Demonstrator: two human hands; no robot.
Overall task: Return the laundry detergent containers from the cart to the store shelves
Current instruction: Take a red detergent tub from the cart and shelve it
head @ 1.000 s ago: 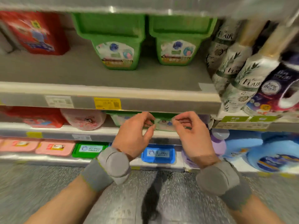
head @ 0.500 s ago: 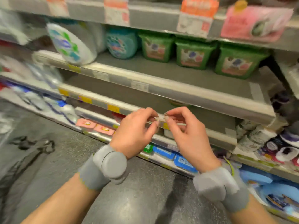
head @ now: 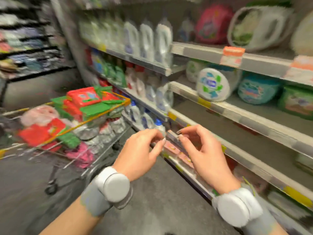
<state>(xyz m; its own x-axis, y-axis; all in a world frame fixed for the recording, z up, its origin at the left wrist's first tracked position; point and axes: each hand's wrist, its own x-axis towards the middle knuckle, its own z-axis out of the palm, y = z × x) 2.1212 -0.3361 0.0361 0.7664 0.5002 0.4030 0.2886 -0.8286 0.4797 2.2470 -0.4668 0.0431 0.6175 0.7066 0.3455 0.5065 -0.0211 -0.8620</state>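
Observation:
The shopping cart [head: 94,119] stands at the left, piled with red and green detergent boxes [head: 83,97] and pouches. The store shelves [head: 220,107] run along the right, with green tubs [head: 296,102], round white and teal tubs [head: 212,84] and rows of bottles [head: 147,41]. My left hand [head: 140,151] and my right hand [head: 201,150] hover side by side in front of the lower shelf edge, to the right of the cart. Their fingers are loosely curled, fingertips close together, and I see nothing held. The frame is motion-blurred.
Dark floor [head: 152,200] lies between me and the cart. Another shelving unit [head: 30,48] stands across the aisle at the far left. Lower shelves hold pink packs [head: 172,148] and blue-capped bottles [head: 147,117]. Grey bands sit on both wrists.
My view has swung left along the aisle, bringing the loaded cart into sight. Both hands have kept the same curled pose in front of me, a little further apart.

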